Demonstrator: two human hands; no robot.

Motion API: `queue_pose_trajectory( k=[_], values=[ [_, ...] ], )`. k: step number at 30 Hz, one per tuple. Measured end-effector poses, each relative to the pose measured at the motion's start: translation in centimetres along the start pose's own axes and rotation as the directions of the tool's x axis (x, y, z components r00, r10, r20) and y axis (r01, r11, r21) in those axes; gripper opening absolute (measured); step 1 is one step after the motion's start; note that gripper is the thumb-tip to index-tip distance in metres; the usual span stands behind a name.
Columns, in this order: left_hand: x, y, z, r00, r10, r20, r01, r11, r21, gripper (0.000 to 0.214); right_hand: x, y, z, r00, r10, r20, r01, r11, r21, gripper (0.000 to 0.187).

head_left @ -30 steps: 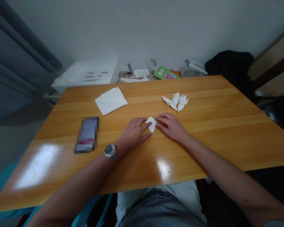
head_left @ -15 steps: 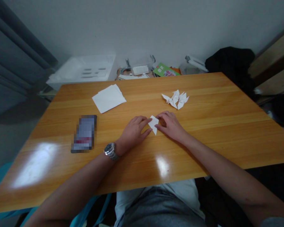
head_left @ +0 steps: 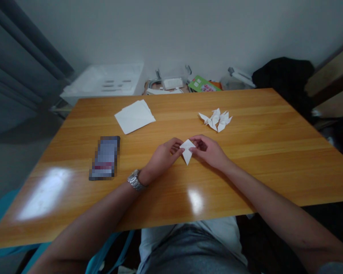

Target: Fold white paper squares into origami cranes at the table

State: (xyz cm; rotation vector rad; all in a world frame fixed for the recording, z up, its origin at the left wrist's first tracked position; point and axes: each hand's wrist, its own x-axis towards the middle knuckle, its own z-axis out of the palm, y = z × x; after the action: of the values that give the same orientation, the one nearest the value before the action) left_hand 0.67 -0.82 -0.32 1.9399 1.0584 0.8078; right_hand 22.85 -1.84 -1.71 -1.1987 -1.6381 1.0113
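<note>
Near centre, the left hand (head_left: 166, 155) and right hand (head_left: 210, 153) pinch kite-folded paper (head_left: 188, 152) (opposite corners), where uneven pressure could skew it.

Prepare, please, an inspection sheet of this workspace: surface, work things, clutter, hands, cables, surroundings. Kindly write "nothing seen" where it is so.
Surface: wood-grain table, glossy, with bright reflections.
Work things: small folded paper, white, between the hands; white sheets at far left; folded paper pieces at far right.
Clutter: phone-like device near the left side, screen pixelated.
Hands: left hand and right hand hold the small folded paper, thumbs on its near face.
Cables: nothing seen on the table.
Surroundings: white tray-like container and green booklet beyond the far edge; grey curtain at left.
</note>
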Motion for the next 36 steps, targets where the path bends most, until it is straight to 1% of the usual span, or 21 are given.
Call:
queue_pose_trajectory(
  k=[2,4,9,12,15,18,24,28,32,34,36],
  values=[
    [-0.1,0.0,0.1,1.000,-0.031,-0.004,0.030,0.993,-0.113,0.020,0.0,-0.4,0.2,0.999,0.018,0.026,-0.019,0.998,0.057,0.033],
    [-0.1,0.1,0.2,0.999,-0.044,-0.021,0.040,0.982,-0.187,0.021,-0.1,-0.9,0.3,0.998,0.037,0.054,-0.044,0.992,0.117,0.032],
    [-0.1,0.6,0.1,0.993,-0.080,-0.091,0.050,0.956,-0.290,0.023,0.0,-2.6,0.4,0.985,0.116,0.128,-0.140,0.970,0.198,0.028],
    [-0.2,0.9,0.1,0.993,-0.078,-0.090,0.045,0.945,-0.325,0.024,0.0,-3.3,0.5,0.984,0.119,0.130,-0.145,0.966,0.213,0.029],
    [-0.3,0.9,0.2,0.995,-0.070,-0.074,0.041,0.942,-0.334,0.024,0.0,-3.5,0.9,0.988,0.100,0.115,-0.121,0.973,0.195,0.027],
    [-0.4,0.6,0.2,0.995,-0.056,-0.089,0.023,0.942,-0.335,0.022,-0.1,-3.5,1.3,0.991,0.081,0.103,-0.099,0.979,0.180,0.025],
    [-0.5,0.5,0.3,0.991,-0.069,-0.114,0.031,0.951,-0.306,0.021,-0.5,-3.1,1.9,0.988,0.121,0.093,-0.142,0.955,0.260,0.028],
    [-0.7,0.8,0.3,0.993,-0.067,-0.098,0.035,0.955,-0.295,0.020,-0.8,-3.1,1.9,0.990,0.126,0.067,-0.139,0.958,0.250,0.027],
    [-0.8,1.1,0.3,0.994,-0.006,-0.108,-0.031,0.942,-0.333,0.021,-0.8,-3.1,1.6,0.991,0.122,0.047,-0.130,0.963,0.238,0.027],
    [-0.9,1.2,0.2,0.993,0.036,-0.109,-0.070,0.942,-0.330,0.021,-0.8,-3.2,1.5,0.992,0.117,0.036,-0.123,0.961,0.247,0.027],
    [-0.9,1.3,0.1,0.993,0.056,-0.104,-0.085,0.946,-0.311,0.021,-0.8,-3.3,1.4,0.993,0.117,0.026,-0.120,0.959,0.258,0.027]
  ],
)
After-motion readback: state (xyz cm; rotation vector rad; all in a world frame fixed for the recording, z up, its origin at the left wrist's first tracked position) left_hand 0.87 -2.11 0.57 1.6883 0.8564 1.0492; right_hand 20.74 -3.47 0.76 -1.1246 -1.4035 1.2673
